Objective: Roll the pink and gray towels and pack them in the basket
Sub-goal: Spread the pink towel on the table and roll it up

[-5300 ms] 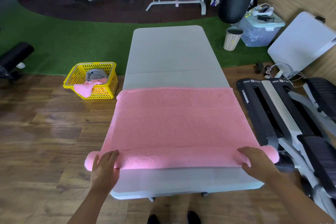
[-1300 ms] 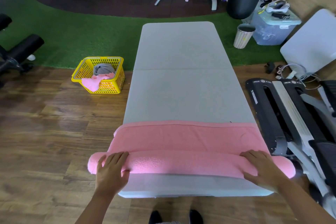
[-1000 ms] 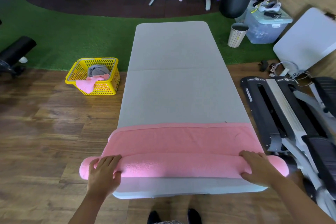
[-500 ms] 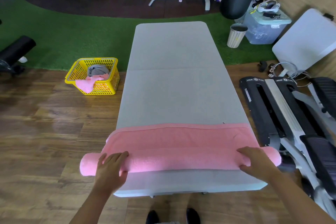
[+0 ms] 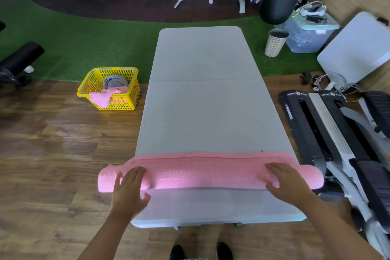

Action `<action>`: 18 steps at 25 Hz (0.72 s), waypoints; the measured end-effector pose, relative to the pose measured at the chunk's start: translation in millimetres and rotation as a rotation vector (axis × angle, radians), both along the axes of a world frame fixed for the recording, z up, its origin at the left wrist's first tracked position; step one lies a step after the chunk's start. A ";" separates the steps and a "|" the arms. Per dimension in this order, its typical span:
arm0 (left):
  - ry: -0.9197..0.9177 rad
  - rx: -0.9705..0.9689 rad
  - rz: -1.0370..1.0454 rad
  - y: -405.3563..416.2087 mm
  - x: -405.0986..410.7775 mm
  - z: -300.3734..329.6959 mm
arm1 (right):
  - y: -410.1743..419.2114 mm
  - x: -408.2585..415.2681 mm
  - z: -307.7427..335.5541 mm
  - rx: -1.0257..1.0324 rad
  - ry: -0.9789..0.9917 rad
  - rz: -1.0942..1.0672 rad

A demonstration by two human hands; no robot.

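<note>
A pink towel [image 5: 206, 173] lies across the near end of the grey table [image 5: 202, 99], rolled into a thick tube with only a narrow flat strip left beyond it. My left hand [image 5: 128, 190] rests flat on the roll near its left end, fingers straight. My right hand [image 5: 287, 181] presses flat on the roll near its right end. Both roll ends overhang the table sides. On the floor to the left stands a yellow basket [image 5: 88, 88] holding a grey towel [image 5: 115, 82] and a pink cloth [image 5: 101, 97] draped over its front rim.
A black and silver exercise machine [image 5: 337, 133] lies on the floor right of the table. A striped bin [image 5: 275, 43], a clear storage box [image 5: 310, 34] and a white folded table [image 5: 356, 48] sit at far right. Gym benches stand beyond the green turf.
The roll has advanced away from me and grown thicker, and the flat pink strip has shrunk to a narrow band. Both hands have stayed on the roll ends.
</note>
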State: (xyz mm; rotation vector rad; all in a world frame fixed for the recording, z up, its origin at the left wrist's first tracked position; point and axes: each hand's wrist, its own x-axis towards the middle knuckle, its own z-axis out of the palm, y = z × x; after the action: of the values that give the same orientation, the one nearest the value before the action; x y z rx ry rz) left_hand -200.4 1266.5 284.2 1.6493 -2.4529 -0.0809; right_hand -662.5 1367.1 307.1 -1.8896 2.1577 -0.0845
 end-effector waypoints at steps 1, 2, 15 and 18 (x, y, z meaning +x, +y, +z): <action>0.016 -0.010 0.008 -0.6 -0.5 -1.6 | 2.1 1.9 -2.7 0.027 0.037 0.020; 0.029 -0.014 0.015 0.1 -2.5 1.1 | 3.1 2.1 -4.0 0.042 0.060 0.028; 0.075 -0.107 0.135 6.4 9.9 1.2 | -12.5 21.8 22.9 -0.065 0.215 -0.126; 0.064 -0.110 0.073 7.8 18.5 -5.5 | -19.0 41.0 29.4 -0.004 0.082 -0.316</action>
State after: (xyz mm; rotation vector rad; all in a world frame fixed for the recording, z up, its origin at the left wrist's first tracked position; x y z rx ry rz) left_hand -181.9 1274.2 278.7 1.6603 -2.3047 0.0110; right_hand -621.5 1348.1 336.4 -1.5632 2.4968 -0.0742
